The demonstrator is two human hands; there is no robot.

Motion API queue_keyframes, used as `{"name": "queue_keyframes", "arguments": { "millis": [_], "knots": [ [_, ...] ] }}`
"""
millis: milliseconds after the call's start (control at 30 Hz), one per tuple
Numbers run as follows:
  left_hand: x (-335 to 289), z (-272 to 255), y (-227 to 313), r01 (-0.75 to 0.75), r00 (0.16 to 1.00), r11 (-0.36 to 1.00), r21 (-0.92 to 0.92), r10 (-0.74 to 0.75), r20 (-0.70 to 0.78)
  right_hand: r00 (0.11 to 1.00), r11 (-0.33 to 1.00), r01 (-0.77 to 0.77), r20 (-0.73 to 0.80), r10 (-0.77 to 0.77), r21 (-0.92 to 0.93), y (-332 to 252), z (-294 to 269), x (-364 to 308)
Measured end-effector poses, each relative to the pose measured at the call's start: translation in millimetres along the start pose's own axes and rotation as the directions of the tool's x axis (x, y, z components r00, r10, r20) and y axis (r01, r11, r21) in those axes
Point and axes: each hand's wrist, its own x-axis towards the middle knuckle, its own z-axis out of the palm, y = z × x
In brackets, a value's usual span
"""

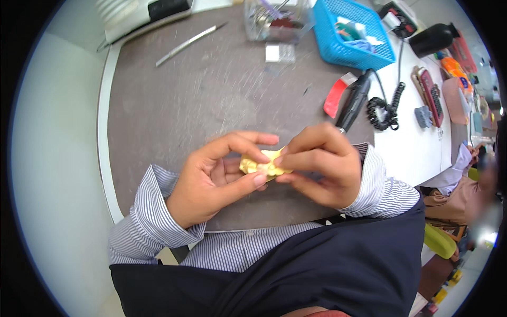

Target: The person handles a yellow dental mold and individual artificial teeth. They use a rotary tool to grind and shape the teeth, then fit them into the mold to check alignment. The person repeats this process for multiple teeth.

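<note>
Between my two hands is a small yellow dental cast [268,165] with tooth-like bumps, held above the grey-brown work mat. My left hand [214,171] grips its left end with thumb and fingers. On the other end, my right hand [322,166] pinches the cast between thumb and fingertips. Part of the cast is covered by my fingers, and I cannot make out whether a smaller piece lies under the right fingertips.
A black handpiece [355,103] with a coiled cord [385,110] lies right, beside a red strip [335,98]. Farther back are a pen-like tool [186,45], a clear box [253,30] and a blue basket [357,59]. Another person [455,198] sits at far right.
</note>
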Motion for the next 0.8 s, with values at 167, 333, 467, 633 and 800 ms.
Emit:
{"name": "queue_keyframes", "arguments": {
  "millis": [167, 333, 467, 633, 800],
  "knots": [
    [1, 6, 16, 0.294, 0.955, 0.928, -0.228, -0.296, 0.026, 0.990, 0.990, 0.135, -0.045, -0.137, -0.038, 4, 2, -3],
    [-2, 7, 9, 0.227, 0.970, 0.974, -0.027, -0.228, -0.081, 0.970, 0.970, 0.229, -0.065, -0.235, -0.083, 5, 5, -6],
    [-4, 11, 5, 0.117, 0.989, 0.987, 0.108, -0.106, -0.103, 0.960, 0.960, 0.258, -0.084, -0.268, -0.112, 3, 5, -10],
    [-4, 14, 6, 0.092, 0.991, 0.983, 0.160, -0.075, -0.108, 0.951, 0.955, 0.275, -0.112, -0.287, -0.109, 5, 10, -12],
    [-3, 11, 4, 0.076, 0.993, 0.989, 0.129, -0.064, -0.101, 0.961, 0.965, 0.249, -0.105, -0.257, -0.087, 3, 9, -11]
  ]
}}
